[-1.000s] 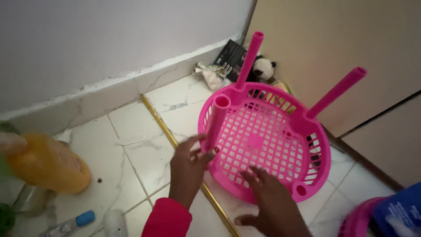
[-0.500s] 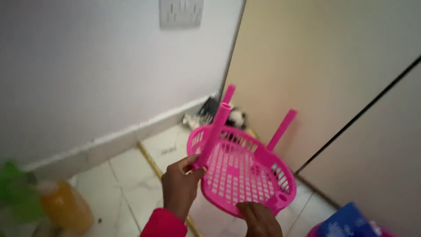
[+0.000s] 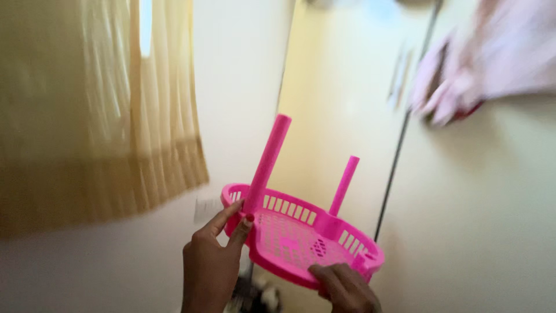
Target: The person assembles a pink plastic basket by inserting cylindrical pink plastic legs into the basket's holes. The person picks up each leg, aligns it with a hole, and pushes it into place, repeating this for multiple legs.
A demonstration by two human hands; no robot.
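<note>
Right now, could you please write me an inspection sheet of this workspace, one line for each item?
Surface: nothing seen; no floor or table in view.
Job's things: pink basket tray with slotted walls, held up in the air, two pink tubes standing up from its rim.
Clutter: blurred dark and white thing below the tray.
Grippers: left hand holds the rim at the tall pink tube; right hand grips the near rim.
Cables: nothing seen.
Surroundings: yellow curtain, pale wall, cupboard door, blurred pink cloth.
</note>
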